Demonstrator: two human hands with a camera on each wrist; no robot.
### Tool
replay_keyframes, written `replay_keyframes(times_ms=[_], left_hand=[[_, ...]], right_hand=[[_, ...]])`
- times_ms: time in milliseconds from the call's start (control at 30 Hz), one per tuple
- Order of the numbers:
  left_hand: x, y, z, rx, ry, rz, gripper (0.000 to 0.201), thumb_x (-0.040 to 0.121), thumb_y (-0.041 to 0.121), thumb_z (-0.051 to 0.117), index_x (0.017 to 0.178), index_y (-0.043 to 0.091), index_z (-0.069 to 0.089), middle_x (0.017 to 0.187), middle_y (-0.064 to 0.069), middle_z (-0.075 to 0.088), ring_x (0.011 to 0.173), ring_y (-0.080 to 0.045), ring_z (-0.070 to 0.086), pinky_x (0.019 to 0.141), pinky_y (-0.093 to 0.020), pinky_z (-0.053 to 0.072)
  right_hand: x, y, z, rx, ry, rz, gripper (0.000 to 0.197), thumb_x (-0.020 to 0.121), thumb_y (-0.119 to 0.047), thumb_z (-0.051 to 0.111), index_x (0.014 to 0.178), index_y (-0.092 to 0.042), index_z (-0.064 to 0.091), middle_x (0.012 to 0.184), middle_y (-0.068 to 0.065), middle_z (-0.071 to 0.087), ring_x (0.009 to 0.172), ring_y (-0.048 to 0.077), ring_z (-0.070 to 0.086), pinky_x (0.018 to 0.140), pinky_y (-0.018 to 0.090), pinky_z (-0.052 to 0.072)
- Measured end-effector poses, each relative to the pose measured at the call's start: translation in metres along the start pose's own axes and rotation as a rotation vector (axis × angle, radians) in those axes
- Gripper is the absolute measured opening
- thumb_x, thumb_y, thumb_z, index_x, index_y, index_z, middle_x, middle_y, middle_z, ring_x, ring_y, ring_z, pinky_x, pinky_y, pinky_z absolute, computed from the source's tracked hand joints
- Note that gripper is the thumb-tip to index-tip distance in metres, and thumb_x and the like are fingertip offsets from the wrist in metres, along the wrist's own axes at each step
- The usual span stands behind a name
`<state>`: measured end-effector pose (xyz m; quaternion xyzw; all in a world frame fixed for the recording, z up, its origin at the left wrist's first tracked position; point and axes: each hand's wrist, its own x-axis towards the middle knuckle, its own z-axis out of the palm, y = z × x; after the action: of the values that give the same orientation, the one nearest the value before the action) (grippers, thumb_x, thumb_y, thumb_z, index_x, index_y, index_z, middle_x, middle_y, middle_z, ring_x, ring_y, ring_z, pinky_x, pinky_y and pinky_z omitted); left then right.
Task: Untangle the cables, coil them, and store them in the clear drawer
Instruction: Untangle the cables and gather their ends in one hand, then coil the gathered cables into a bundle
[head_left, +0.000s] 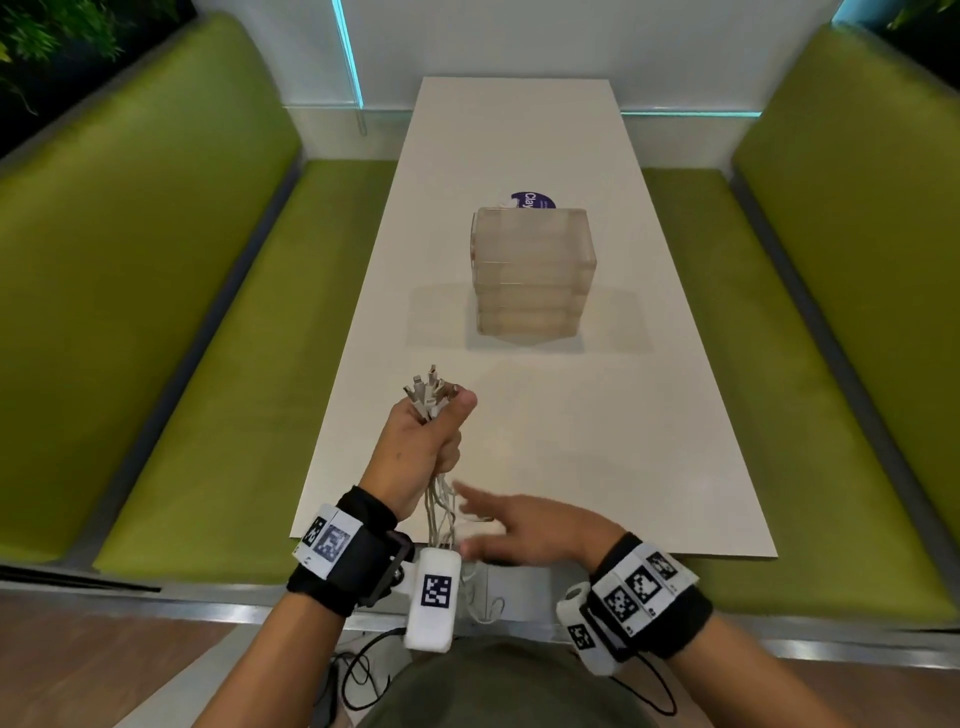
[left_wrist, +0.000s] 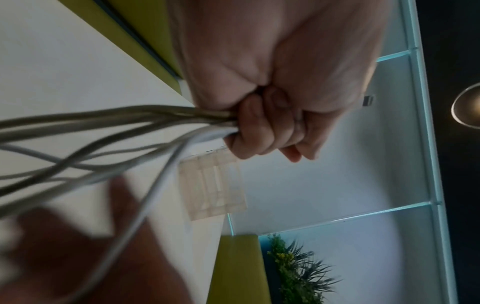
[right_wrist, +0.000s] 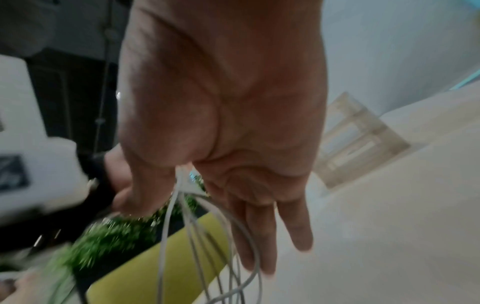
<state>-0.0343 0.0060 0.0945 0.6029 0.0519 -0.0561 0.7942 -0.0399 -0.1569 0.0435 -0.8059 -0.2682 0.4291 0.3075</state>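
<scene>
My left hand (head_left: 423, 441) is raised over the near left part of the white table (head_left: 571, 415) and grips a bundle of white and grey cables (head_left: 441, 506) in its fist (left_wrist: 262, 131). Several connector ends (head_left: 428, 392) stick up out of the fist. The cables (left_wrist: 103, 148) hang down past the table's near edge. My right hand (head_left: 514, 525) reaches in from the right with straight fingers (right_wrist: 296, 224) spread beside the hanging strands (right_wrist: 197, 236); it is blurred and holds nothing. The clear drawer unit (head_left: 532, 275) stands mid-table with its drawers closed.
Green bench seats (head_left: 208, 364) flank the table on both sides. A round purple label (head_left: 532, 200) lies behind the drawer unit. Black wires (head_left: 363, 670) trail on the floor below me. White wall panels with teal light strips (head_left: 348, 52) stand at the table's far end.
</scene>
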Motion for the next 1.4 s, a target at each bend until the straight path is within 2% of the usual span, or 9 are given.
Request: replay_keyframes(times_ms=[133, 333, 433, 500, 633, 733, 867, 1067, 1400], left_hand=[[0.003, 0.009, 0.001, -0.115, 0.016, 0.028, 0.016, 0.091, 0.022, 0.057, 0.077, 0.014, 0.056, 0.050, 0.009, 0.020, 0.040, -0.006, 0.015, 0.041, -0.022, 0.013], [0.000, 0.009, 0.004, -0.069, -0.036, 0.035, 0.025, 0.089, 0.032, 0.054, 0.066, 0.024, 0.053, 0.057, 0.002, 0.012, 0.043, -0.008, 0.013, 0.043, -0.025, 0.012], [0.001, 0.007, 0.014, -0.068, -0.072, 0.041, 0.028, 0.091, 0.033, 0.053, 0.064, 0.025, 0.052, 0.053, 0.006, 0.018, 0.043, -0.008, 0.017, 0.042, -0.022, 0.017], [0.003, 0.011, 0.022, -0.046, -0.094, 0.045, 0.027, 0.092, 0.033, 0.054, 0.068, 0.021, 0.051, 0.051, 0.008, 0.023, 0.042, -0.007, 0.019, 0.041, -0.020, 0.021], [0.012, 0.022, 0.032, -0.020, -0.131, 0.045, 0.023, 0.089, 0.032, 0.056, 0.072, 0.018, 0.049, 0.052, 0.007, 0.024, 0.043, -0.008, 0.018, 0.040, -0.021, 0.018], [0.014, 0.022, 0.036, 0.083, -0.178, 0.015, 0.013, 0.092, 0.023, 0.059, 0.092, 0.013, 0.052, 0.055, 0.007, 0.030, 0.044, -0.007, 0.024, 0.042, -0.020, 0.023], [0.016, 0.021, 0.029, 0.190, -0.191, -0.042, 0.063, 0.089, -0.007, 0.054, 0.140, 0.024, 0.032, 0.070, 0.003, 0.044, 0.053, -0.002, 0.045, 0.053, -0.015, 0.041], [0.016, 0.019, 0.033, 0.479, -0.290, 0.007, 0.111, 0.087, -0.006, 0.055, 0.140, 0.041, -0.031, 0.102, -0.006, 0.054, 0.073, -0.008, 0.056, 0.071, -0.023, 0.048], [0.016, 0.012, 0.038, 0.262, -0.138, 0.094, 0.111, 0.087, -0.011, 0.053, 0.140, 0.040, -0.029, 0.106, 0.006, 0.062, 0.097, -0.008, 0.064, 0.094, -0.033, 0.050]], right_hand=[[0.010, -0.004, 0.021, -0.006, 0.038, -0.006, 0.070, 0.084, -0.056, 0.058, 0.141, -0.023, 0.033, 0.144, 0.001, 0.040, 0.126, 0.019, 0.044, 0.109, 0.044, 0.035], [-0.006, -0.008, -0.010, 0.068, 0.235, 0.063, 0.123, 0.071, -0.061, 0.068, 0.149, -0.019, -0.016, 0.158, 0.000, -0.019, 0.146, 0.014, -0.011, 0.121, 0.034, 0.006], [0.001, -0.019, -0.019, 0.202, 0.354, -0.103, 0.093, 0.078, -0.050, 0.069, 0.150, -0.025, 0.016, 0.157, -0.001, 0.023, 0.143, 0.013, 0.022, 0.116, 0.034, 0.026], [0.007, -0.030, -0.013, 0.263, 0.384, -0.230, 0.033, 0.093, -0.037, 0.056, 0.117, -0.015, 0.056, 0.114, 0.005, 0.065, 0.105, 0.014, 0.060, 0.094, 0.033, 0.047], [0.014, -0.037, 0.010, 0.555, 0.565, -0.296, 0.030, 0.099, -0.033, 0.043, 0.073, -0.020, 0.042, 0.059, -0.008, 0.045, 0.052, 0.007, 0.041, 0.053, 0.022, 0.037], [0.013, -0.027, 0.003, 0.498, 0.510, -0.282, 0.029, 0.089, -0.045, 0.050, 0.077, -0.019, 0.047, 0.066, -0.013, 0.050, 0.059, 0.005, 0.044, 0.060, 0.026, 0.038], [-0.002, -0.010, -0.026, 0.596, 0.330, -0.307, 0.063, 0.089, -0.031, 0.061, 0.143, -0.029, 0.027, 0.145, -0.014, 0.036, 0.130, -0.001, 0.040, 0.105, 0.020, 0.035], [-0.016, -0.036, -0.064, 0.748, 0.570, -0.382, 0.039, 0.087, -0.030, 0.065, 0.114, -0.004, 0.056, 0.101, -0.001, 0.066, 0.098, 0.012, 0.062, 0.086, 0.025, 0.049], [-0.003, -0.059, -0.062, 0.622, 0.885, -0.346, 0.022, 0.096, -0.023, 0.054, 0.113, -0.010, 0.058, 0.100, -0.002, 0.070, 0.094, 0.008, 0.067, 0.084, 0.023, 0.052]])
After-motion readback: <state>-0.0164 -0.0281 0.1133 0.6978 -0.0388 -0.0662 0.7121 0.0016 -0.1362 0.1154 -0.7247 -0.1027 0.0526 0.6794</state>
